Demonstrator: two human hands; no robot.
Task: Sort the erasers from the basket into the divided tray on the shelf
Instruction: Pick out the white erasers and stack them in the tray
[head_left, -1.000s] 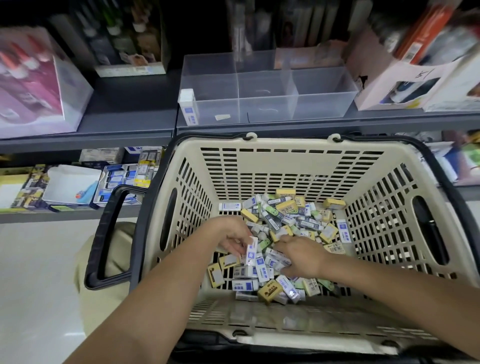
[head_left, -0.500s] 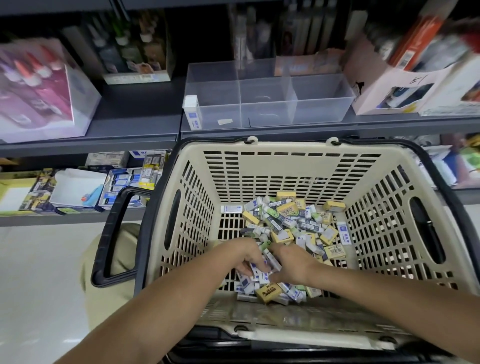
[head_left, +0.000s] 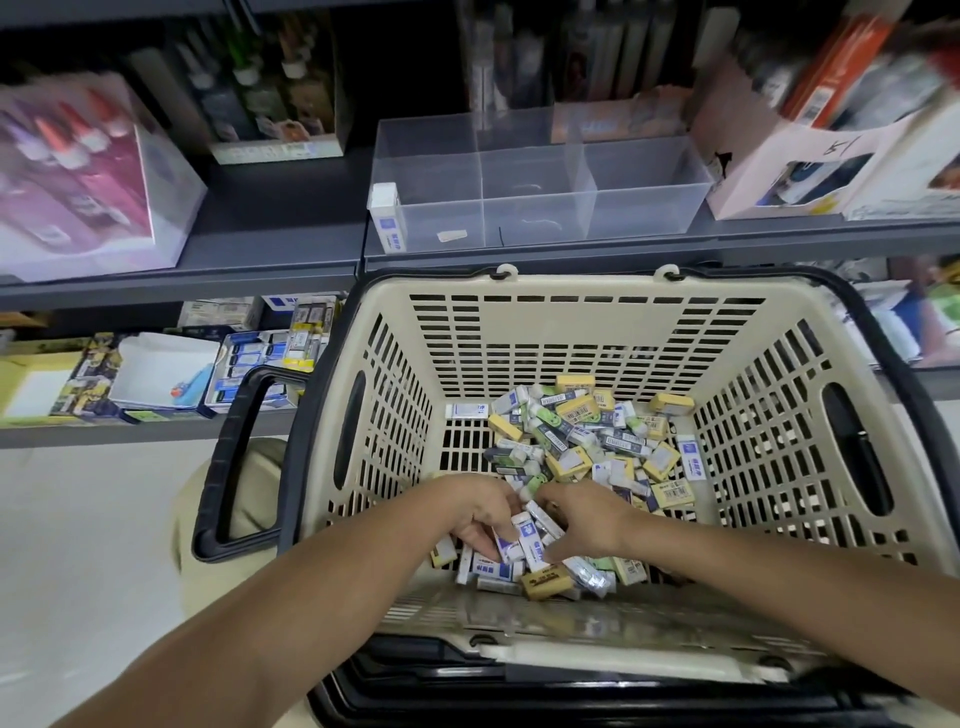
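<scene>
The erasers (head_left: 582, 447) lie in a loose heap on the bottom of the beige basket (head_left: 587, 286), in the lower middle of the frame; they are white-and-blue, yellow, green and dark ones, mixed together. At the near edge of the heap, both hands meet over a small bunch of white-and-blue erasers (head_left: 524, 535). The left hand (head_left: 483, 512) enters from the lower left with the forearm going diagonally over the basket rim. Its wrist is bent down and its grip is closed round several pieces of this bunch. The right hand (head_left: 587, 525) comes from the lower right with its back turned up. Its fingers are curled onto the same bunch, so this grip is also closed on it, and the two hands are almost touching. A black handle (head_left: 228, 462) hangs on the left side of the basket. Above the basket, in the upper middle, the clear divided tray (head_left: 535, 208) stands on the dark shelf (head_left: 280, 228). One upright eraser (head_left: 387, 218) stands at the tray's front left corner; I cannot tell if it is inside or outside the wall.
</scene>
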